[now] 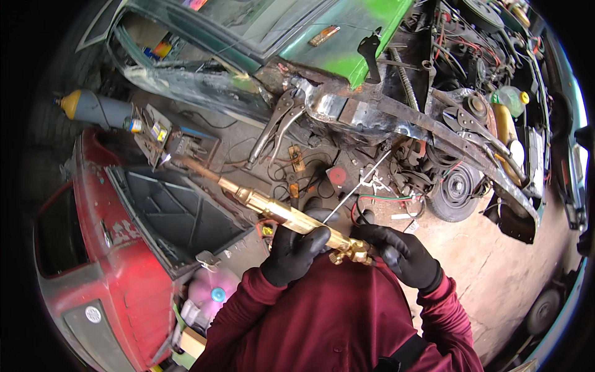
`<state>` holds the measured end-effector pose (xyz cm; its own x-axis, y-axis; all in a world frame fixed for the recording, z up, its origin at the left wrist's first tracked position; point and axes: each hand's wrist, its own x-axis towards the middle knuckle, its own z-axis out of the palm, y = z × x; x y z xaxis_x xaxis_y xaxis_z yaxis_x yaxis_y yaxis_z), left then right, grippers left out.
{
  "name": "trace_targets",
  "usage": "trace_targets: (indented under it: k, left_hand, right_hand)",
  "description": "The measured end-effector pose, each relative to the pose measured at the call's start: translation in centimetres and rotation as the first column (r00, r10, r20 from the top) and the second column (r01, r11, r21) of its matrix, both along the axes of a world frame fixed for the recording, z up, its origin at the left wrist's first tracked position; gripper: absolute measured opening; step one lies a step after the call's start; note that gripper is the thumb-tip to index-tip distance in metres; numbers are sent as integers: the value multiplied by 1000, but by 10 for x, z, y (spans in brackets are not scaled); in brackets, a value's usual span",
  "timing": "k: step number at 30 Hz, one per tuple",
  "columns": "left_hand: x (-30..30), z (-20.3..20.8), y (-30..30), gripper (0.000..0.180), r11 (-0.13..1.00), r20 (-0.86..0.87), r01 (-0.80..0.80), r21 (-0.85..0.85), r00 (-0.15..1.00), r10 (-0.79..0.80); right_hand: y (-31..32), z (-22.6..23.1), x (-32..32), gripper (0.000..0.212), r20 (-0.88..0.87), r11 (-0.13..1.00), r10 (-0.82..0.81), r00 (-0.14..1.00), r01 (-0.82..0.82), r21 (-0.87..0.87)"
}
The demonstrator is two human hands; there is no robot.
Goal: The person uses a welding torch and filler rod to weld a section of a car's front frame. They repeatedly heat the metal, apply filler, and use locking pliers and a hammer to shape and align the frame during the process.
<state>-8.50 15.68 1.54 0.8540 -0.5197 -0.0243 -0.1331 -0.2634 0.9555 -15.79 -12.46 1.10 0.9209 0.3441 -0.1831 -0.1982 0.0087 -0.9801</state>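
Observation:
A brass gas torch (269,209) with a copper tip lies slantwise before me, pointing to the upper left. A small bright spot shows at its tip; I cannot tell whether it is a flame. My left hand (296,254), black-gloved, is closed around the handle, thumb on top. From beside its fingers a thin straight filler rod (356,188) sticks out to the upper right. My right hand (401,253), also gloved, has its fingers curled at the rear end, by the brass valve knobs (350,251). Its fingertips are partly hidden.
Locking pliers (273,127) are clamped to the bare metal of a green car (248,65) ahead. More pliers (474,127) sit by the engine bay. A grey cylinder (99,110) and red vehicle part (130,279) are left. Hoses (387,198) and a wheel (455,191) lie beyond.

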Motion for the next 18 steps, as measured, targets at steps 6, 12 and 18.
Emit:
trace_targets:
  k: [6, 12, 18]
  left_hand:
    - [53, 27, 3, 33, 962, -101, 168, -216, 976, -193]
    - [103, 44, 40, 34, 910, -62, 407, -76, 909, -411]
    - [132, 75, 68, 31, 837, -520, 541, -80, 694, -498]
  right_hand:
    - [43, 37, -17, 84, -126, 992, -126, 984, 125, -22]
    - [136, 44, -23, 93, -163, 902, -429, 888, 431, -23]
    - [197, 54, -39, 91, -318, 562, -723, 614, 789, 248]
